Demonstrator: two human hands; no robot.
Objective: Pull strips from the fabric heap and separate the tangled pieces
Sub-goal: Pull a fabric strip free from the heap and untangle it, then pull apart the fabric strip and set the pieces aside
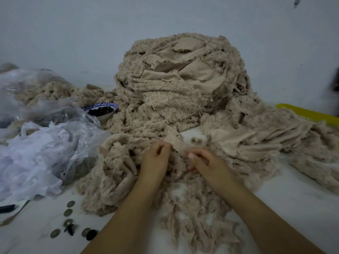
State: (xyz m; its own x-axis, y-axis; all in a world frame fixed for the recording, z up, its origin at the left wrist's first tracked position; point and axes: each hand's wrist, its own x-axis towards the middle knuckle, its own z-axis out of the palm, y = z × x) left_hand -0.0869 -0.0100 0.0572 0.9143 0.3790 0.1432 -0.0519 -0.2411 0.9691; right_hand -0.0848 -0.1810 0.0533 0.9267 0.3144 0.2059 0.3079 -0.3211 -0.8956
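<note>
A tall heap of beige fuzzy fabric strips (179,85) rises at the middle of the white table, against the wall. Loose tangled strips (192,208) spread from its foot toward me. At the heap's foot lies a smooth-backed beige strip (175,142). My left hand (156,160) pinches its left edge with curled fingers. My right hand (203,161) sits just right of it, fingers curled into the fuzzy strips beside the same piece. A flatter row of separated strips (256,140) lies to the right.
Clear plastic bags (45,114) with white scraps (27,162) fill the left. A blue-and-white bowl of dark pieces (100,110) stands behind them. Several coins and dark buttons (70,224) lie at the near left. A yellow tray edge (308,113) shows at the far right.
</note>
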